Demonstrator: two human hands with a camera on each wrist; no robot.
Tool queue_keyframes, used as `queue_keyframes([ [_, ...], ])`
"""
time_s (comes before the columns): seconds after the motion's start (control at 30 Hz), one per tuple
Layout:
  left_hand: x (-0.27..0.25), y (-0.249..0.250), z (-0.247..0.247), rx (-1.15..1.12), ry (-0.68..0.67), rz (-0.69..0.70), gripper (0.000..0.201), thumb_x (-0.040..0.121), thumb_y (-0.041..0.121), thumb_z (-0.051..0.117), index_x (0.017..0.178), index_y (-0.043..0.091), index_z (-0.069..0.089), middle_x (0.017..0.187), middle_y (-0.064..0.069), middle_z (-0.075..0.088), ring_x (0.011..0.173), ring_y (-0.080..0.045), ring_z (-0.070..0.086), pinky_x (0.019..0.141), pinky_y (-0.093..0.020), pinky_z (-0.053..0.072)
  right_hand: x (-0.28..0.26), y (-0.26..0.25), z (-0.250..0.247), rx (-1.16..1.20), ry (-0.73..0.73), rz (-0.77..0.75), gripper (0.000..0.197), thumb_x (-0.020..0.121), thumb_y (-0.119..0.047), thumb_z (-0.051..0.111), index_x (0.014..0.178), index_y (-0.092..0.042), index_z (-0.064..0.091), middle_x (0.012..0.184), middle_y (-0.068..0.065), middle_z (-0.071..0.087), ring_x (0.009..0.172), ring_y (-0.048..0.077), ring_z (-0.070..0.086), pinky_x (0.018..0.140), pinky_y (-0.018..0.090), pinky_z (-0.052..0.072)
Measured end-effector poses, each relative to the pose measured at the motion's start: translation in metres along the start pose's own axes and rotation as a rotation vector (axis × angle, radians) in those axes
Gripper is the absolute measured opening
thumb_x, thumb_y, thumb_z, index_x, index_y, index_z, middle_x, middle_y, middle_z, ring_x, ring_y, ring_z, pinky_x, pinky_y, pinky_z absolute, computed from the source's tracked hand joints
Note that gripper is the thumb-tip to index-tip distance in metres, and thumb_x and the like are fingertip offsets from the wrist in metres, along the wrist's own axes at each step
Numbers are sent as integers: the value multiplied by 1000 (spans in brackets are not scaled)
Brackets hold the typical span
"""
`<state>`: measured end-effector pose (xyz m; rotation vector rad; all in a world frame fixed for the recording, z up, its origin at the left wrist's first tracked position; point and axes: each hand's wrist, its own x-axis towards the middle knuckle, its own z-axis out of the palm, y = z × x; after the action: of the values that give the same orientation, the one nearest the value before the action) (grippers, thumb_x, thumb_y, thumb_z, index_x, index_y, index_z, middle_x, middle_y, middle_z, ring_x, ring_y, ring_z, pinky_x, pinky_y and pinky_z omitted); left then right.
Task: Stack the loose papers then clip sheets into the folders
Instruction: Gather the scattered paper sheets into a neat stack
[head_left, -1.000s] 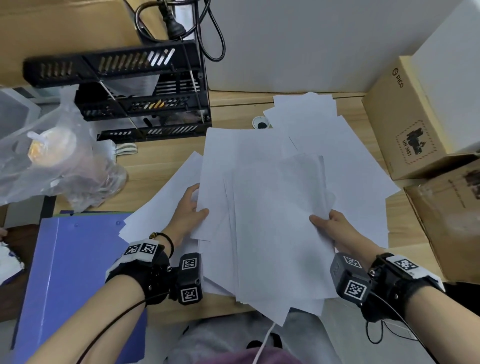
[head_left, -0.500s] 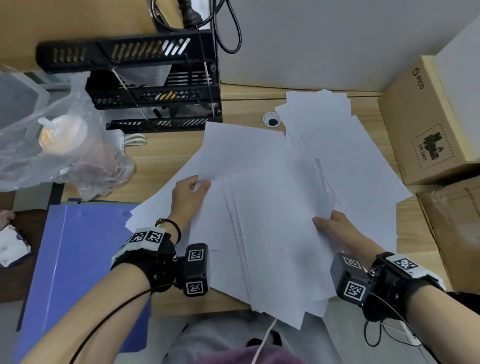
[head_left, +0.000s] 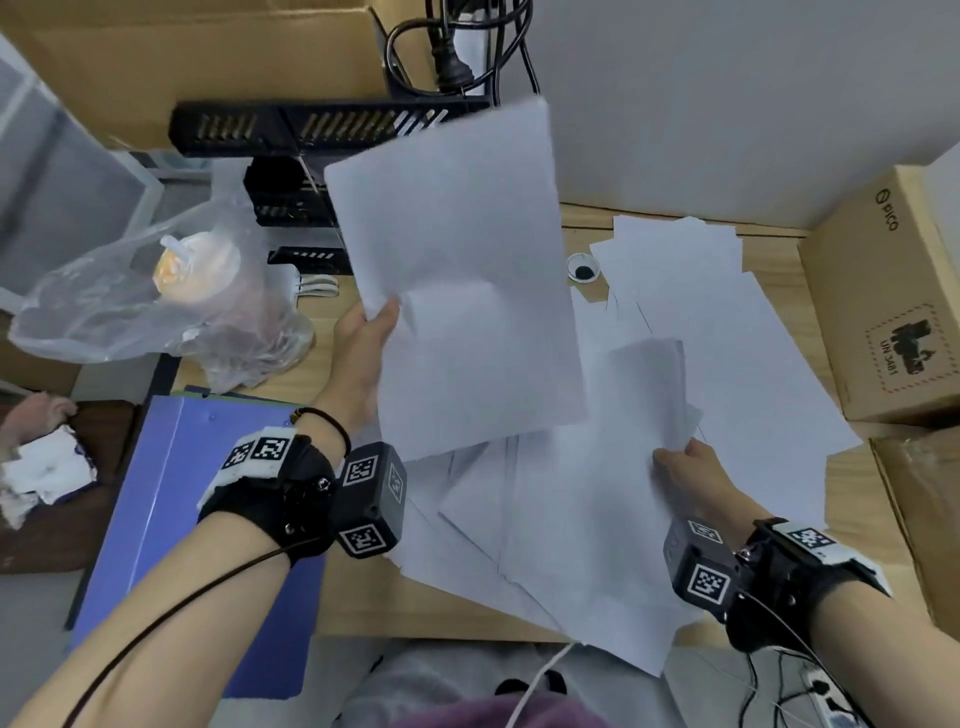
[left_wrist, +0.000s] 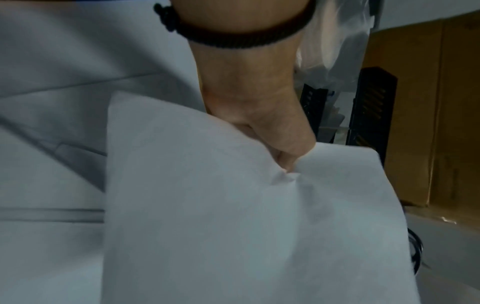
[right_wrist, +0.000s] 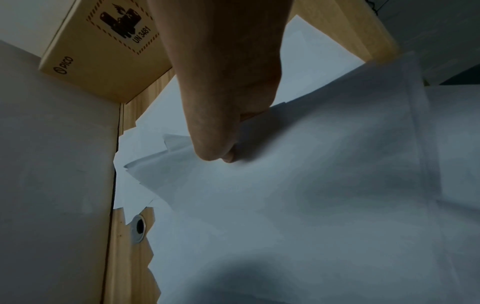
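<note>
Head view: left hand pinches raised sheet; right hand grips paper pile.

The raised sheet is thin white paper, matt, with a soft crease where the left hand pinches it. The loose papers below are the same matt white paper. The desk is light wood with a smooth finish. The folder looks like smooth blue plastic with a slight gloss. The bag is clear, shiny, wrinkled plastic. The box is matt brown cardboard. The tray rack is black, perforated, probably metal.
</note>
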<state>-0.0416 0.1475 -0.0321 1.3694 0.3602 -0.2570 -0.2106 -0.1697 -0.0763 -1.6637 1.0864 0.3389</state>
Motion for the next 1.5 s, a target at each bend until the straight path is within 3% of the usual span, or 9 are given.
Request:
queue_keyframes([
  [0.13,3,1,-5,-61,10,-37,31,97,17,54,125,4,59,116,-10,70,102,-24,68,84,-38,57,3,-5,-3,29,-25,-8,18,95,2,44,111,-2,50,79,7,58,66,21,56,54,30,41],
  [0.4,-19,-43,11,472,-354,-255,25,100,27,50,119,18,62,108,-2,72,90,-17,70,66,-23,54,4,-7,1,206,-217,44,24,96,-5,52,119,-1,55,89,12,70,72,26,69,57,29,54],
  [0.53,-34,-59,24,475,-354,-244,24,100,27,50,121,21,58,113,2,69,95,-14,69,65,-18,53,1,-12,0,260,-296,30,19,95,-5,53,113,-1,58,79,8,74,67,21,72,56,29,57],
  [0.73,-39,-76,31,391,-303,-296,70,86,22,72,134,28,21,117,16,50,98,-8,61,66,-21,52,-11,-20,1,237,-387,-11,18,96,-3,49,106,-7,63,84,5,76,74,19,74,57,27,56],
  [0.9,-39,-86,28,368,-406,-402,48,84,16,74,129,15,55,122,-3,67,106,-20,67,90,-37,54,-14,-23,4,131,-435,-17,33,96,-28,54,118,-6,64,100,9,75,91,26,73,79,41,58],
  [1.0,-43,-86,26,429,-399,-387,37,88,13,69,124,14,60,117,-2,69,105,-21,67,86,-32,54,-8,-19,7,192,-488,54,52,94,-57,44,122,-19,66,114,3,72,105,24,69,95,43,50],
  [1.13,-45,-82,18,436,-257,-347,26,90,13,65,115,16,60,109,-1,69,97,-18,67,77,-28,53,6,-3,15,210,-422,113,54,97,-60,34,124,-23,63,118,-2,71,110,18,66,102,39,46],
  [1.33,-47,-65,-23,427,-47,-270,24,91,6,59,111,18,58,97,4,68,84,-11,65,62,-21,49,16,-1,33,-33,-217,102,30,98,-30,36,80,-11,51,69,7,51,61,23,49,59,29,40],
  [1.5,-48,-60,-75,571,15,-299,21,91,6,60,108,18,57,102,-3,65,88,-21,62,65,-25,46,26,6,34,-68,-148,13,20,95,-18,40,76,-13,40,73,10,40,62,21,39,61,31,33],
])
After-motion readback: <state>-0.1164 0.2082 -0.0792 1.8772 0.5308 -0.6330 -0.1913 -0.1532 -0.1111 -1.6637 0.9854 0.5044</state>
